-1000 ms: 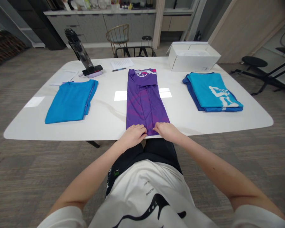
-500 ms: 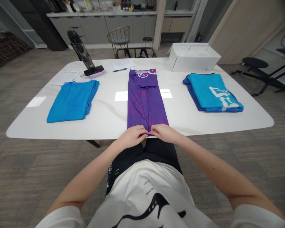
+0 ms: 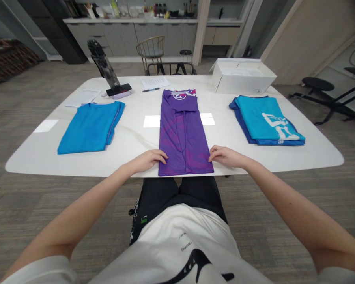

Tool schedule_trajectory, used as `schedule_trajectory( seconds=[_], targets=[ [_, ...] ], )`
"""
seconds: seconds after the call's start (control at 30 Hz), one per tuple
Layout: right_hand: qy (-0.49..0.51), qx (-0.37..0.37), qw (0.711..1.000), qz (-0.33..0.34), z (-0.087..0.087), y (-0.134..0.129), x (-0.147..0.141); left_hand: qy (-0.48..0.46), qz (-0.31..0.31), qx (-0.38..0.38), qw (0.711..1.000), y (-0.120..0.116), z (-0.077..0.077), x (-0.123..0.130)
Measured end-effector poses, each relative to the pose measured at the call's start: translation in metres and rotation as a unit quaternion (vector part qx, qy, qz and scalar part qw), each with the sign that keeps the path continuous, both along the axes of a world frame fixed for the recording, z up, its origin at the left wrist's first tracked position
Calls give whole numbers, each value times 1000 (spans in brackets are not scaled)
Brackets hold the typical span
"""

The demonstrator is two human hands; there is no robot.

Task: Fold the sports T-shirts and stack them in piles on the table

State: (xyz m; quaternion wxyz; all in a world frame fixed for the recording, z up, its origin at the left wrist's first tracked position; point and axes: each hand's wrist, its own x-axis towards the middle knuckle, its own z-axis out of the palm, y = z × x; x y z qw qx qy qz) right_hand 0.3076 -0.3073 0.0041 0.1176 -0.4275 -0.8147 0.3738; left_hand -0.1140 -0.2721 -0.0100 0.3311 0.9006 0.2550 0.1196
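A purple shirt [image 3: 183, 134] lies on the white table in a long narrow strip, its sides folded inward and its collar at the far end. My left hand [image 3: 150, 159] rests at its left edge near the table's front, fingertips on the cloth, fingers loosely curled and apart from the thumb. At the right edge is my right hand [image 3: 225, 156], thumb and forefinger brought together at the border of the cloth. To the left lies a folded blue shirt [image 3: 90, 128]. A stack of folded shirts, a teal one [image 3: 263, 118] on top, sits to the right.
The white table [image 3: 136, 138] has a handheld vacuum [image 3: 106, 69] at the back left, beside papers [image 3: 83, 98]. A pen [image 3: 150, 90] and a printed sheet [image 3: 155, 82] lie at the back. An open white box [image 3: 244, 77] stands at the back right.
Both hands have moved apart from the middle of the purple shirt's near end to its left and right edges. The near end now lies uncovered.
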Motion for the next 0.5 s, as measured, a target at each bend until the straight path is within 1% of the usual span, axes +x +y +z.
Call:
schedule_trajectory(
  seconds=[0.1, 0.23, 0.3, 0.4, 0.43, 0.5],
  targets=[
    [-9, -23, 1000, 18, 2, 1, -2, -3, -17, -19, 1000, 1, 5, 0],
    [-33, -27, 998, 53, 3, 3, -6, 2, -16, -25, 1000, 2, 11, 7],
    [-39, -32, 997, 61, 7, 5, -7, -6, -15, -35, 999, 3, 16, 12],
    [-9, -49, 998, 50, 23, 9, -11, -35, -1, -95, 995, 8, 30, 19],
    [10, -54, 998, 43, 31, 12, -12, -49, 15, -125, 991, 12, 36, 21],
    [59, -63, 996, 21, 47, 25, -17, -97, 73, -188, 975, 26, 46, 27]
  ],
)
